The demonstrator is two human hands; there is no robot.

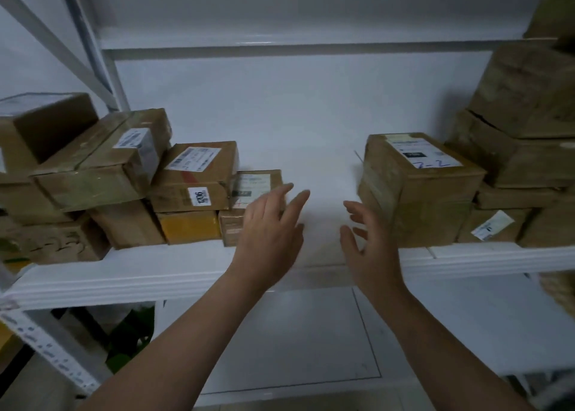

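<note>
Small brown cardboard box (pixel 258 182) with a white label sits on another carton at the inner end of the left stack, on the white metal shelf (pixel 155 273). I see the left hand (pixel 267 233) in front of it, fingers straight and spread, grasping nothing; contact unclear. Large taped brown cardboard box (pixel 426 192), blue handwriting on its label, stands across the gap. Right hand (pixel 370 242) is just beside its left face, fingers loose and apart, holding nothing. Left of the small box: brown carton with a "1206" sticker (pixel 199 177) above a yellow carton (pixel 189 225). Far right: tall stack of brown cartons (pixel 529 130).
</note>
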